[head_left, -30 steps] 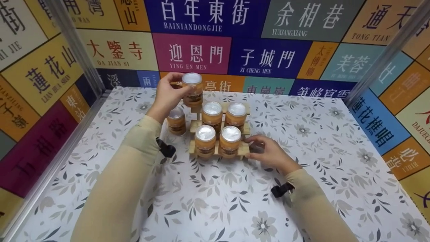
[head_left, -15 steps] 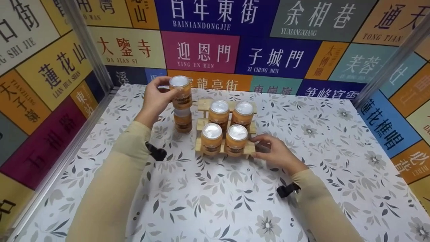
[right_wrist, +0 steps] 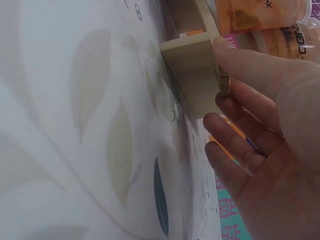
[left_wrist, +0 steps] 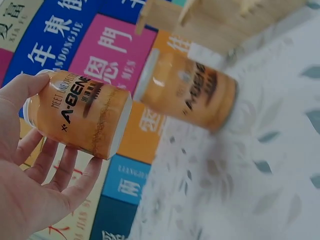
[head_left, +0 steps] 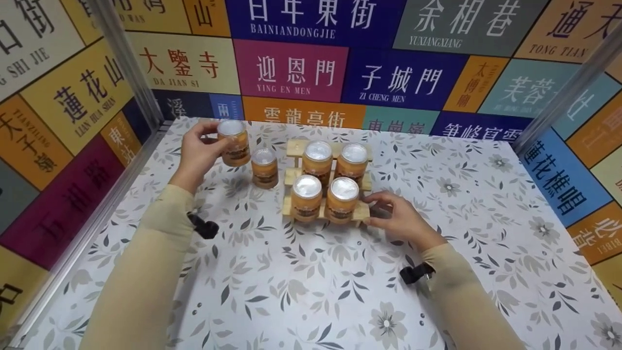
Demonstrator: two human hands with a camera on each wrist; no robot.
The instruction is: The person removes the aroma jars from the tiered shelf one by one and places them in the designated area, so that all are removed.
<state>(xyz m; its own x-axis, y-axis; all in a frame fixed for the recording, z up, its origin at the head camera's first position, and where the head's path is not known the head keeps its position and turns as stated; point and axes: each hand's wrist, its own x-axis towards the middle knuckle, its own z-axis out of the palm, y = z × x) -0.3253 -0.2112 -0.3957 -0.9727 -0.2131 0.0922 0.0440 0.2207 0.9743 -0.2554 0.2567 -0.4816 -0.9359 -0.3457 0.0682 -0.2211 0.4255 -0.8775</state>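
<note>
My left hand (head_left: 197, 150) holds an orange-labelled jar (head_left: 236, 151) with a silvery top between thumb and fingers, at the far left of the table. Dark lettering shows on this held jar (left_wrist: 82, 112) in the left wrist view. Just right of it, a matching jar (head_left: 265, 174) stands upright on the tablecloth. A stepped wooden rack (head_left: 294, 148) bears several more such jars (head_left: 306, 200), in pairs on its middle and front steps. At the rack's right front end, my right hand (head_left: 396, 218) pinches the end of a wooden slat (right_wrist: 192, 60) between thumb and fingers.
A white tablecloth (head_left: 311, 287) with grey flowers and leaves covers the table. Behind it and at both sides rise panels (head_left: 291, 73) of coloured signs, with metal posts (head_left: 133, 78) at the corners. Black wrist devices (head_left: 203, 226) sit on both sleeves.
My left hand has carried its jar left and down, from above the rack's back left, past the standing jar, to that jar's left. My right hand stays at the rack's end.
</note>
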